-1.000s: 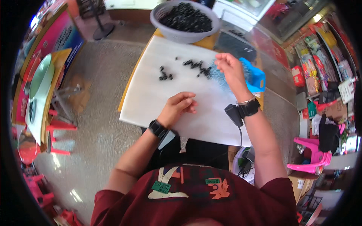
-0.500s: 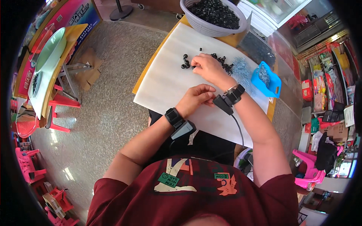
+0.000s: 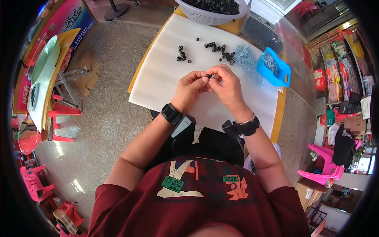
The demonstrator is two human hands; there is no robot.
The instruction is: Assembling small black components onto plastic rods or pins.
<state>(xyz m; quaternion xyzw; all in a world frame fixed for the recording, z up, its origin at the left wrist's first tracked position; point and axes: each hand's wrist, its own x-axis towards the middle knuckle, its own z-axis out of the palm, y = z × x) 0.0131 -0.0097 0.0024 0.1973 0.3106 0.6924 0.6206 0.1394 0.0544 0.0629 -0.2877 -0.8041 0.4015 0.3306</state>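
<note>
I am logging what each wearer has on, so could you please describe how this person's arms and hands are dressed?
Both hands are bare, without gloves. The left hand has a black watch-like band with a grey block at the wrist. The right hand has a thin bracelet, then a black strap with a dark device. Short dark-red sleeves end above the elbows.

Landmark: the white sheet covering the table. Its near-left part is bare, and a hand can pass freely there from the near edge. Both hands, left hand and right hand, meet over the sheet's middle, blocking straight passage. Beyond them, a small cluster of black parts and a longer scatter of black parts lie on the far half, with a narrow bare gap between. A pile of silvery parts and a blue scoop crowd the far-right corner. A perforated basket closes the far edge.
</note>
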